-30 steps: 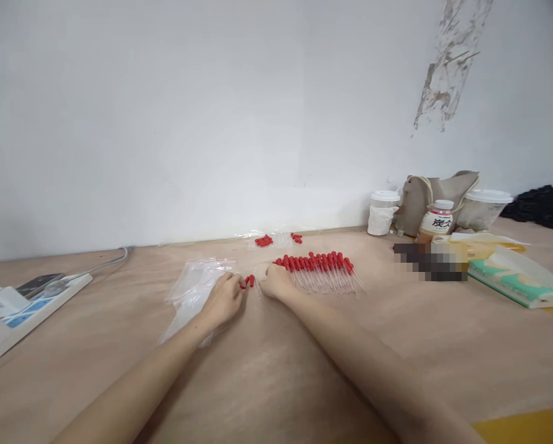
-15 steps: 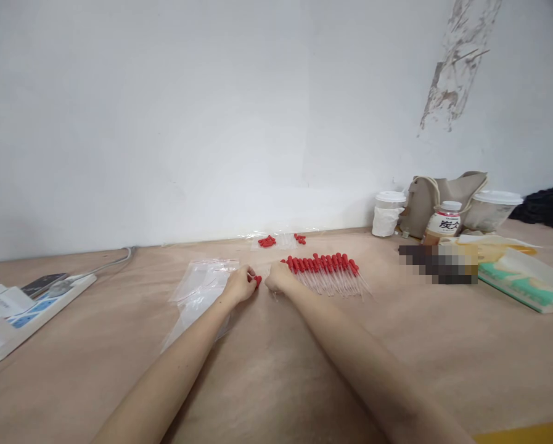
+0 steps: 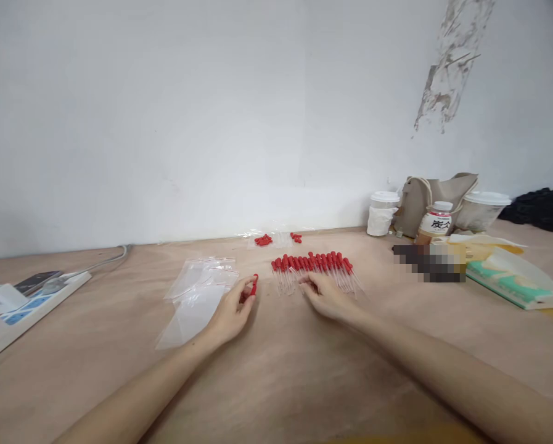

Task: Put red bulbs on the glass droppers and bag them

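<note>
Red-bulbed droppers (image 3: 323, 263) lie side by side in a row on the brown table covering, their clear thin stems pointing toward me. My right hand (image 3: 322, 295) is low over the stems near the middle of the row. Its fingers are curled together, and whether a thin clear stem is between them is hard to make out. To the left of the row, my left hand (image 3: 234, 305) pinches red rubber bulbs (image 3: 254, 285) between thumb and fingers; part of them is hidden in the hand. Clear zip bags (image 3: 193, 308) lie beside and partly behind that hand.
Near the wall, more red bulbs (image 3: 263, 240) and a small red group (image 3: 296, 237) lie on clear plastic. A power strip (image 3: 40, 314) and a phone (image 3: 38, 282) are at left. Cups, a bottle (image 3: 436, 222), a bag (image 3: 408, 206) and a tissue pack (image 3: 516, 280) stand right.
My right hand has moved right, from the row's left end to its middle, uncovering droppers there. My left hand has shifted slightly toward me and turned, showing more of the red bulbs.
</note>
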`<state>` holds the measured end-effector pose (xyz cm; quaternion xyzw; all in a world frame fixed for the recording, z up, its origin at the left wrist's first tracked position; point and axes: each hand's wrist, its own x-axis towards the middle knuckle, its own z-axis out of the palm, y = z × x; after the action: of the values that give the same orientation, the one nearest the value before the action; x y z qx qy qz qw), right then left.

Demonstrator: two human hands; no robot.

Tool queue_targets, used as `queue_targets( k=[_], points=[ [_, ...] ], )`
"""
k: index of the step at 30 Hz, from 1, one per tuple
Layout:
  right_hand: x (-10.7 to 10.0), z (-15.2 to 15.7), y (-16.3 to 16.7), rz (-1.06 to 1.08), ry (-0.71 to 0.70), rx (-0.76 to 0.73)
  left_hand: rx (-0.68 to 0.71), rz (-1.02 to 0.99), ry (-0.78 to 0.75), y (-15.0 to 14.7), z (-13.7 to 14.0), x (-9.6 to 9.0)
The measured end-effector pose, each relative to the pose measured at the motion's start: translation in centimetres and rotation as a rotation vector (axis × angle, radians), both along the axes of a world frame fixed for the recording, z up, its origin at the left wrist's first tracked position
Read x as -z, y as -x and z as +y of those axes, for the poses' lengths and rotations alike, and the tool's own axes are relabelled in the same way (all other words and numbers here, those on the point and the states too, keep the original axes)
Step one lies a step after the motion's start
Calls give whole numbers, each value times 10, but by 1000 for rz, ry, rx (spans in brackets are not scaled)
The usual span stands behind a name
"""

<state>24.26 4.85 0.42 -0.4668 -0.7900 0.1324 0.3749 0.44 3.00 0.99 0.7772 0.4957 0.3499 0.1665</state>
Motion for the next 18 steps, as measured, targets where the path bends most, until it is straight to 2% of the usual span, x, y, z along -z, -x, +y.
queue_targets(
  k=[3,6,11,18],
  points=[
    [13,-14,-3,0,-60,-25,48,-69,8,-4,-15,9],
    [19,-26,1,-25,-136,-90,64,-22,22,-8,-21,14],
    [19,-35,7,-112,-198,-190,119,39,10,-10,-27,11],
    [24,-34,7,-152,-242,-225,189,68,17,-11,-29,6]
  ],
)
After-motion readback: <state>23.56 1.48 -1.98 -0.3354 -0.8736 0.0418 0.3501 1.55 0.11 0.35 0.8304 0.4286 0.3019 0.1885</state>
